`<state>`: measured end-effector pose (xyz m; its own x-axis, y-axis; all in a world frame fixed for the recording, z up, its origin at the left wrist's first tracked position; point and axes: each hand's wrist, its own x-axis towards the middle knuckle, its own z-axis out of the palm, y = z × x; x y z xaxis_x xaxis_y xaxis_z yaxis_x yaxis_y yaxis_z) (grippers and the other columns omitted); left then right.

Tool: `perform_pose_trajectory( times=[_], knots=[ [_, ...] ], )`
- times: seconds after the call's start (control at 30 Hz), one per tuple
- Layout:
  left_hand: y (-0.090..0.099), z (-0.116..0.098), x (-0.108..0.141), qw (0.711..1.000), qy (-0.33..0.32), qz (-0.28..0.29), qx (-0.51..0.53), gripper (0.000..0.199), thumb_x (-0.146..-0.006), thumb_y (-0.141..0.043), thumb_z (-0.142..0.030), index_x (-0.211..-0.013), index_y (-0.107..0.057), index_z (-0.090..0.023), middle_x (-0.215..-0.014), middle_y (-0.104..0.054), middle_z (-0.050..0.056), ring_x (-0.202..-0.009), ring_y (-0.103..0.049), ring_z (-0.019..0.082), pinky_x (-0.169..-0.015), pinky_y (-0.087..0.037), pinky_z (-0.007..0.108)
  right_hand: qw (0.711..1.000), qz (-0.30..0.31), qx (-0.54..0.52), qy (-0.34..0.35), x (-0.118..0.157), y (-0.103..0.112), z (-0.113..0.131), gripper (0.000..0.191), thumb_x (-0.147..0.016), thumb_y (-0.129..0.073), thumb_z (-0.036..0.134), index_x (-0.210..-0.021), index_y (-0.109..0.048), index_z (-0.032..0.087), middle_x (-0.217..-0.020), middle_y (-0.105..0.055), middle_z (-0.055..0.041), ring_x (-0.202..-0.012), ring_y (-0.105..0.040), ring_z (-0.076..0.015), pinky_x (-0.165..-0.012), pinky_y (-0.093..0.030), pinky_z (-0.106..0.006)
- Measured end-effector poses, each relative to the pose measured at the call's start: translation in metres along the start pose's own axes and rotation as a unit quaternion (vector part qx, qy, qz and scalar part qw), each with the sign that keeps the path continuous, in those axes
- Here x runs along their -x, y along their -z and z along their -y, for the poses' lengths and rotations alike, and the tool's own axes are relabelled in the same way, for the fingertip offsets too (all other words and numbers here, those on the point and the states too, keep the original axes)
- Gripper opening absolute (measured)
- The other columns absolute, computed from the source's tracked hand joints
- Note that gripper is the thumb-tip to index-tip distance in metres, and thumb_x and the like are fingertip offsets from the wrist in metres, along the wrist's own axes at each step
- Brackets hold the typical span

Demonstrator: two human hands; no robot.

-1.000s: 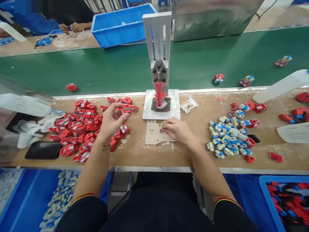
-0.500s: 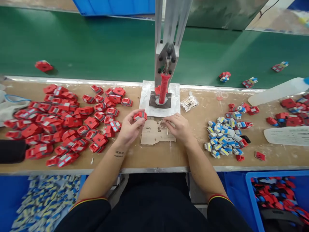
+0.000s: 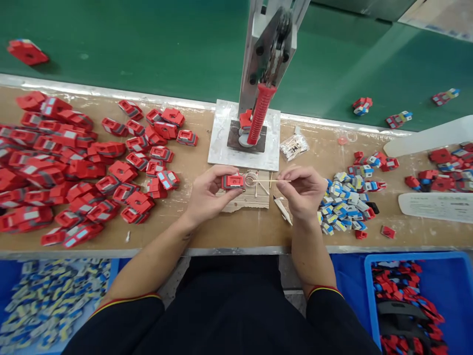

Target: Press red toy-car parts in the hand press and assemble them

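My left hand [image 3: 210, 195] grips a red plastic toy vehicle body [image 3: 233, 181] between thumb and fingers, its recessed side facing up. Pinched in my right hand [image 3: 303, 190] is a thin cotton swab [image 3: 271, 180], pointing left with its tip over a small round dish [image 3: 251, 178]. The dish rests on a torn piece of cardboard [image 3: 244, 201], just right of the red body. Loose swabs [image 3: 263, 188] lie beside the dish. A white pointed tube [image 3: 283, 211] is on the table near my right wrist.
A press with a red handle [image 3: 261, 113] stands on a metal plate [image 3: 218, 133] ahead. Many red bodies [image 3: 74, 162] cover the left; white-blue-yellow parts [image 3: 342, 202] pile up at right. A swab pack [image 3: 294, 146] lies beside the plate. Blue bins [image 3: 369, 291] sit below the table edge.
My right hand has moved right from above the dish, uncovering the swab and the white tube. My left hand has brought the red body right, close to the dish. The view has shifted.
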<state>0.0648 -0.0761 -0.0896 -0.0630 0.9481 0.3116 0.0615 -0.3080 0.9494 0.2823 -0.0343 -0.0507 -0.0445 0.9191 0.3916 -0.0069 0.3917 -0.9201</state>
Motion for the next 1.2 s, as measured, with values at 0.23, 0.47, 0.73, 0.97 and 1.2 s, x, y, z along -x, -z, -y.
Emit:
perform_pose_trajectory(
  times=[0.23, 0.47, 0.73, 0.97, 1.2],
  knots=[
    [-0.009, 0.001, 0.004, 0.998, -0.054, 0.029, -0.024, 0.031, -0.086, -0.089, -0.033, -0.11, -0.075, -0.021, -0.109, -0.079, 0.009, -0.102, -0.077, 0.022, -0.084, -0.065, 0.034, 0.997, 0.046, -0.043, 0.054, 0.007, -0.019, -0.002, 0.019, -0.089, -0.082, 0.034, -0.081, -0.068, 0.025, -0.073, -0.073, 0.0004, -0.064, -0.067, -0.0139, -0.057, -0.051, -0.028],
    [-0.011, 0.002, 0.003, 0.996, -0.079, 0.029, -0.019, 0.031, -0.086, -0.089, -0.029, -0.112, -0.075, -0.023, -0.107, -0.079, 0.008, -0.099, -0.077, 0.02, -0.081, -0.064, 0.03, 0.993, 0.077, -0.029, 0.087, 0.007, -0.02, -0.004, 0.012, -0.093, -0.078, 0.025, -0.084, -0.069, 0.025, -0.077, -0.076, 0.0005, -0.068, -0.07, -0.0143, -0.057, -0.051, -0.028],
    [-0.011, 0.002, 0.004, 0.997, -0.076, 0.025, -0.015, 0.031, -0.086, -0.089, -0.03, -0.113, -0.075, -0.023, -0.108, -0.079, 0.008, -0.099, -0.077, 0.02, -0.075, -0.063, 0.028, 0.992, 0.077, 0.004, 0.097, 0.007, -0.018, -0.003, 0.012, -0.091, -0.078, 0.019, -0.085, -0.07, 0.025, -0.077, -0.077, 0.0006, -0.069, -0.071, -0.015, -0.057, -0.051, -0.029],
    [-0.008, 0.002, 0.003, 0.994, -0.087, 0.009, -0.06, 0.03, -0.086, -0.089, -0.033, -0.111, -0.075, -0.022, -0.107, -0.079, 0.008, -0.098, -0.077, 0.02, -0.079, -0.064, 0.031, 0.99, 0.061, 0.052, 0.119, 0.006, -0.012, -0.005, 0.012, -0.089, -0.078, 0.019, -0.083, -0.07, 0.026, -0.075, -0.076, 0.0007, -0.066, -0.069, -0.0152, -0.056, -0.05, -0.03],
    [-0.004, 0.005, 0.0, 0.992, -0.091, -0.006, -0.081, 0.031, -0.087, -0.088, -0.033, -0.112, -0.074, -0.023, -0.108, -0.078, 0.007, -0.099, -0.076, 0.02, -0.081, -0.065, 0.032, 0.991, 0.05, 0.08, 0.092, 0.0, 0.004, -0.004, 0.013, -0.089, -0.078, 0.024, -0.081, -0.067, 0.026, -0.074, -0.075, 0.0011, -0.064, -0.066, -0.015, -0.056, -0.05, -0.031]
  ],
)
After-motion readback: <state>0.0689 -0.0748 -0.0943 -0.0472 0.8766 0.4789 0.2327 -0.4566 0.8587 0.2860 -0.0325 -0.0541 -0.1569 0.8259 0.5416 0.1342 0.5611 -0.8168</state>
